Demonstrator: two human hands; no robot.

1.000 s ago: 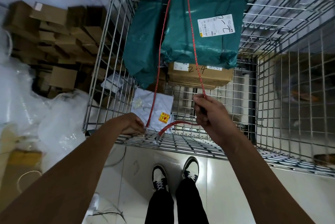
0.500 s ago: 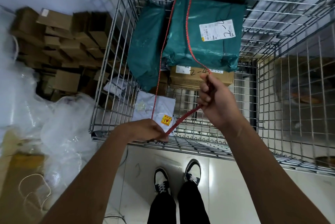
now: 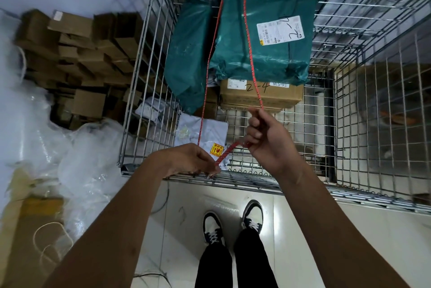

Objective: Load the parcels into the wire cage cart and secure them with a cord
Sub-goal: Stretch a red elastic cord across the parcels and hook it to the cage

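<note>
The wire cage cart (image 3: 149, 38) stands in front of me, seen from above. Inside lie a large green bagged parcel (image 3: 263, 54) with a white label, a brown box (image 3: 261, 97) marked "2-4" under it, a second green bag (image 3: 189, 54) to the left and a grey mailer (image 3: 205, 131) near the front. A red cord (image 3: 214, 38) loops around the cart's far top rail and runs back in two strands over the parcels. My left hand (image 3: 191, 161) pinches the cord at the near top rail. My right hand (image 3: 265, 140) grips the other strand, raised above the rail.
Brown cardboard boxes (image 3: 77, 54) are stacked against the wall to the left of the cart. Clear plastic wrap (image 3: 70, 147) is heaped on the floor at left, with a loose pale cord (image 3: 49, 238) below it. My feet (image 3: 233, 222) stand on the pale floor just before the cart.
My right hand has lifted up and away from the near rail, pulling its strand taut. My left hand has stayed at the rail holding the cord.
</note>
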